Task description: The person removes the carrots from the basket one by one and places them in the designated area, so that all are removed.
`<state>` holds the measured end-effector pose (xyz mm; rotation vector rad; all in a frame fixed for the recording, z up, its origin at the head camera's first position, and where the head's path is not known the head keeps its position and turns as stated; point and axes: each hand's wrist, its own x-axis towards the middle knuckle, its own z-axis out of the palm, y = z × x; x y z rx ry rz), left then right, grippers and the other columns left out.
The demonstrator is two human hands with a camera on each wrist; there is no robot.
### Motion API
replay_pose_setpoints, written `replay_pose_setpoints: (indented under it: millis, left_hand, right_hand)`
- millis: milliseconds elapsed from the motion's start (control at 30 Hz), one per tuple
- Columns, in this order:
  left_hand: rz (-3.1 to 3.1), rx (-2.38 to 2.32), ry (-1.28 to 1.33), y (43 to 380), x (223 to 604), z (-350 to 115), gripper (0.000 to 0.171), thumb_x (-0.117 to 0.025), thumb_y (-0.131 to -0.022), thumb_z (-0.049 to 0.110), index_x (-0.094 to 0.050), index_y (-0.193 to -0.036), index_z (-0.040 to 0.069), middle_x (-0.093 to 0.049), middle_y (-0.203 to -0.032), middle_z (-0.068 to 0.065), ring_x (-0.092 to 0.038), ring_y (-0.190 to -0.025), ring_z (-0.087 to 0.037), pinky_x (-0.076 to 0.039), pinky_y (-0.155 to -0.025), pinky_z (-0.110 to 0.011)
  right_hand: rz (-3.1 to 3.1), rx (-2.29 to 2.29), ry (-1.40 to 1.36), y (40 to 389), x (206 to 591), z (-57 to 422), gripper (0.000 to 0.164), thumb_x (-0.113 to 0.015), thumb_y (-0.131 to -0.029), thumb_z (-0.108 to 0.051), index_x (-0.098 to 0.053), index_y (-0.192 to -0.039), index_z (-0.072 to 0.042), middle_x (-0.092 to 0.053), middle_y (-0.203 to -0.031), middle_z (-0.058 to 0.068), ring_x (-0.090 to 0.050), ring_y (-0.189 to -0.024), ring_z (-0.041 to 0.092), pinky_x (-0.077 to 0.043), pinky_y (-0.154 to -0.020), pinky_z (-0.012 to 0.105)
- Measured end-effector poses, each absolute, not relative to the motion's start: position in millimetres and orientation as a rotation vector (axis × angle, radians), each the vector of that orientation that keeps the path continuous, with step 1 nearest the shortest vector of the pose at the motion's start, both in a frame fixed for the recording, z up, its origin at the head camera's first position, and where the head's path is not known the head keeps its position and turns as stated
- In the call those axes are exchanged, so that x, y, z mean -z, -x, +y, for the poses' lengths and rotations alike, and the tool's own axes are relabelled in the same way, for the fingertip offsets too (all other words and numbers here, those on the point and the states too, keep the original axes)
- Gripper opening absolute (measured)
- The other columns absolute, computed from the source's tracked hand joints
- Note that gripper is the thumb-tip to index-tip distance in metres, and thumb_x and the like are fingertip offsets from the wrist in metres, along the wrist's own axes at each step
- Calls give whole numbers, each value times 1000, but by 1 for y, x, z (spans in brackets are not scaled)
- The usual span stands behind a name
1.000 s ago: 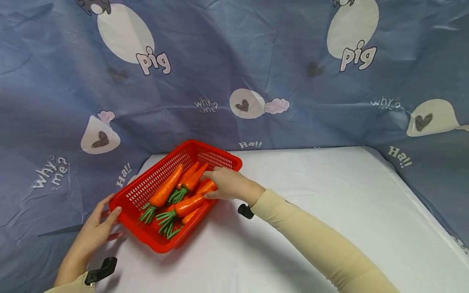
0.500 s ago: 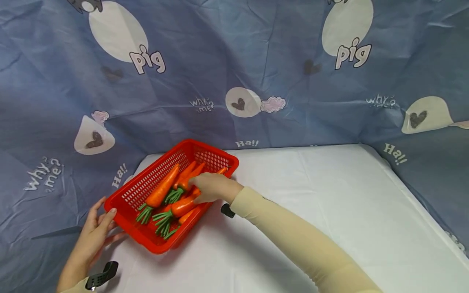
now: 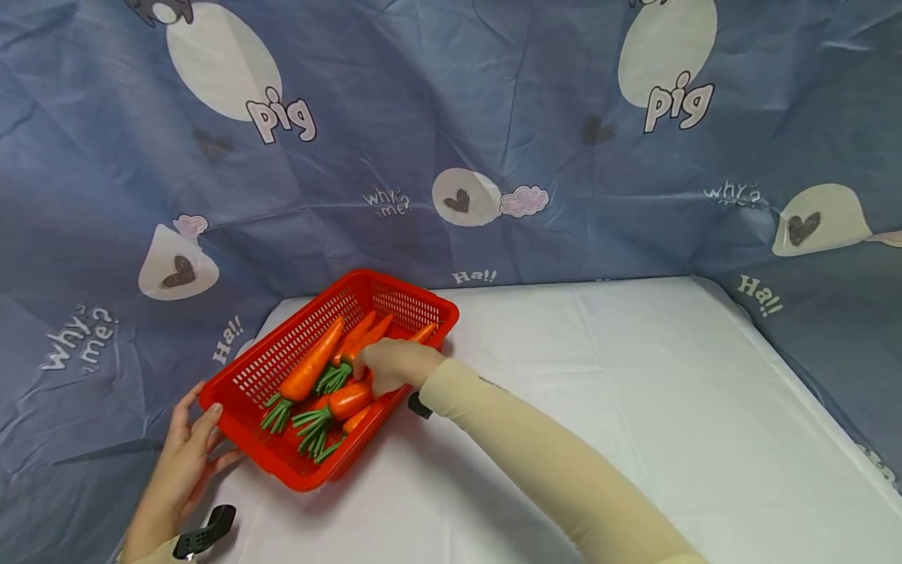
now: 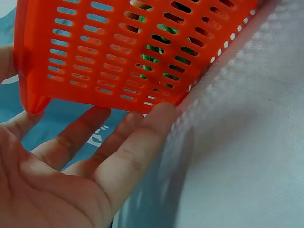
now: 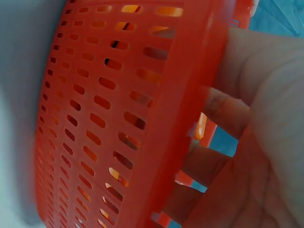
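Carrots (image 3: 313, 362) lie heaped in a slotted red plastic basket (image 3: 255, 448) at the left of a table covered in white cloth (image 3: 535, 392), their long axes slanting with the basket's own, green stem ends toward the near left corner and tapered tips toward the far right. Smooth and glossy, each plump orange cone ends in a tuft of slim green stalks. A person's right hand (image 3: 395, 364) reaches over the near long side, fingers bent down onto the front carrot (image 3: 350, 401), whose stalks and thick shoulder show while the palm and fingers cover its middle; the fingertips are out of sight, and whether they have closed around it cannot be told. At the near left corner, the left hand (image 3: 185, 458) holds the basket loosely, thumb on the rim and fingers spread, slightly bent, against the wall and bottom edge. Cream sleeves (image 3: 543, 454) cover both arms, the left one mostly cut off by the frame. Behind hangs a wrinkled blue backdrop (image 3: 395, 86) printed with "pig" and "Ha!!". Lower carrots are partly buried, leaving the full count unclear, and both wrist views show only scraps of the contents through the basket's oblong slots.
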<state>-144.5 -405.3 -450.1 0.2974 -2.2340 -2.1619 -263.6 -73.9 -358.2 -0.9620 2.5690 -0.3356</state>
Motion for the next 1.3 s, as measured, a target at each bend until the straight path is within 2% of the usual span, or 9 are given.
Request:
replay_pose_setpoints:
  millis: [267, 467, 667, 1000, 1300]
  left_hand:
    - [-2153, 2204, -266, 143, 453, -402, 70, -43, -117, 31, 1, -170, 42, -43, -133, 18, -67, -101, 9, -64, -73, -28]
    - [-2089, 2245, -292, 144, 457, -402, 70, -44, -117, 33, 0, -169, 46, -41, -134, 19, -67, -101, 8, -65, -73, -29]
    - [-2030, 2279, -303, 145, 462, -404, 69, -44, -116, 32, 0, -167, 49, -39, -134, 19, -66, -99, 6, -65, -72, -30]
    - [-2038, 2263, -267, 145, 468, -404, 67, -43, -116, 33, -2, -167, 48, -40, -135, 19, -66, -98, 7, -66, -71, -32]
    - [-1988, 2287, -186, 144, 471, -404, 62, -42, -117, 29, -9, -165, 49, -41, -136, 17, -66, -101, 6, -64, -72, -30]
  right_hand:
    - [2635, 263, 899, 260, 362, -81, 42, -73, -99, -9, -74, -134, -32, -70, -139, -5, -65, -118, 14, -52, -101, 29]
    - [2647, 245, 915, 259, 365, -85, 42, -71, -101, -9, -74, -135, -34, -72, -137, -9, -65, -120, 13, -52, -105, 27]
    - [2631, 203, 986, 259, 365, -86, 41, -75, -100, -13, -74, -135, -36, -71, -138, -12, -65, -125, 13, -52, -109, 28]
    - [2663, 121, 1038, 258, 362, -83, 44, -83, -96, -27, -70, -136, -41, -68, -141, -14, -65, -126, 14, -56, -104, 41]
    - [2683, 116, 1130, 260, 354, -76, 47, -83, -96, -31, -68, -140, -40, -68, -140, -11, -63, -129, 11, -57, -98, 42]
